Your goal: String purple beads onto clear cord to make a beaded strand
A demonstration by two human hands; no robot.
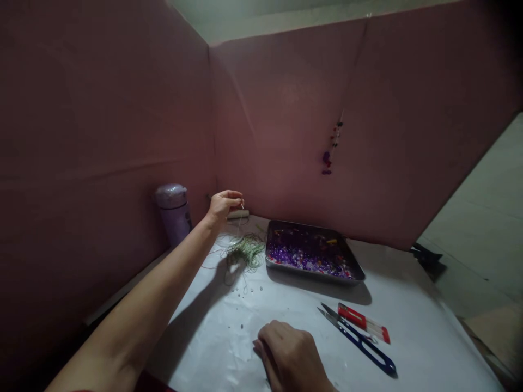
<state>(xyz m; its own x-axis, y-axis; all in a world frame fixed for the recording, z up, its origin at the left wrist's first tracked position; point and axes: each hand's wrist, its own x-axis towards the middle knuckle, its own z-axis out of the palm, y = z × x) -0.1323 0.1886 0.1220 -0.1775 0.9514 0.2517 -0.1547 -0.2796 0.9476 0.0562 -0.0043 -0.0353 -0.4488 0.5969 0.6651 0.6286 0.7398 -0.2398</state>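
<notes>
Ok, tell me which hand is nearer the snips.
Right: the right hand is just left of the snips, while the left hand is farther away, raised near the green thread.

A purple flask with a domed, glossy lid and a dark mark on its side stands upright at the far left of the white-covered counter. Dull pink panels rise along the counter's left side and behind it, meeting in a corner. Right of the counter are pale floor tiles and a dark object, too dim to identify.
</notes>
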